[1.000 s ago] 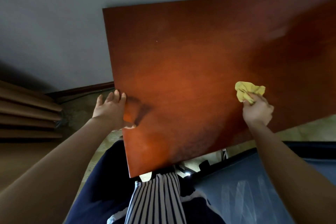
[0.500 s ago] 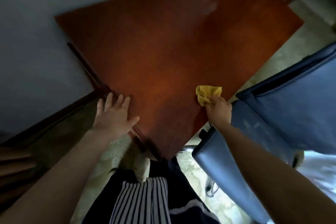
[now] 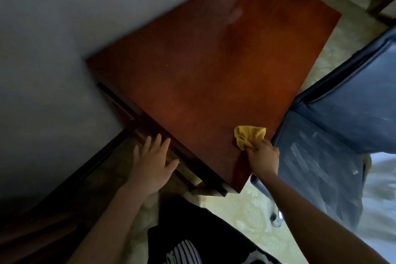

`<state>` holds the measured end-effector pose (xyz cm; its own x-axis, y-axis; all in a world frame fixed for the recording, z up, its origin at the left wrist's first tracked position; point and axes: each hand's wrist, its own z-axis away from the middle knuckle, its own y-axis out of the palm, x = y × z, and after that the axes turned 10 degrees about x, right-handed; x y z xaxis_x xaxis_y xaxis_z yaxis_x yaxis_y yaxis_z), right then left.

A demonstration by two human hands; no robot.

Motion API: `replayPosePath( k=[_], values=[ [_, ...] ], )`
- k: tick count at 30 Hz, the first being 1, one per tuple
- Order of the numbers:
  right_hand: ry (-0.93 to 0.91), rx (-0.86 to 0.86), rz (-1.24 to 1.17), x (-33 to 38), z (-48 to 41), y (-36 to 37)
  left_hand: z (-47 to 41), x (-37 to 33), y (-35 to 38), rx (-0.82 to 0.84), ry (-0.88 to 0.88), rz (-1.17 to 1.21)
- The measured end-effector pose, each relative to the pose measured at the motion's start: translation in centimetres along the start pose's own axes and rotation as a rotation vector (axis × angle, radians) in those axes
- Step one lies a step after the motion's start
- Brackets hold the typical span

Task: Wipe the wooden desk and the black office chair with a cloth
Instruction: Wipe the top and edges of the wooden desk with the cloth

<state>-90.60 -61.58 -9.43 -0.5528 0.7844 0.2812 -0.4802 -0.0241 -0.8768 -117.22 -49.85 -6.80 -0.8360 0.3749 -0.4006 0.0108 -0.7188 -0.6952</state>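
You are working in what is looking like a home study: the wooden desk [image 3: 214, 70] is sitting against a plain grey wall [image 3: 53, 49], 1 black office chair [image 3: 342, 113] is standing beside the desk, and patterned flooring [image 3: 246, 210] is showing below it.

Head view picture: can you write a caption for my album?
Right hand holds a cloth on the desk beside the chair; left hand open nearby.
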Motion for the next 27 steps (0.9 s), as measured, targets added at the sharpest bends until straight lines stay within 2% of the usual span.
replayPosePath(
  k=[6, 11, 14, 18, 27],
  values=[
    [0.246, -0.193, -0.183, 3.2, 0.0, 1.7, -2.2, 2.5, -3.6, 0.005, 0.024, -0.027],
    [0.253, -0.258, -0.270, 8.9, -3.6, 2.8, -6.4, 5.1, -9.1, 0.067, -0.020, -0.074],
    [0.254, -0.234, -0.285, 12.6, -6.8, 2.3, -8.8, 6.3, -12.3, 0.100, -0.057, -0.150],
    [0.169, -0.181, -0.244, 17.3, -10.9, 1.8, -11.3, 8.0, -15.1, 0.060, -0.092, -0.249],
    [-0.058, 0.044, -0.056, 27.8, -17.2, 0.8, -13.7, 11.0, -18.1, 0.158, -0.018, -0.410]
  ],
)
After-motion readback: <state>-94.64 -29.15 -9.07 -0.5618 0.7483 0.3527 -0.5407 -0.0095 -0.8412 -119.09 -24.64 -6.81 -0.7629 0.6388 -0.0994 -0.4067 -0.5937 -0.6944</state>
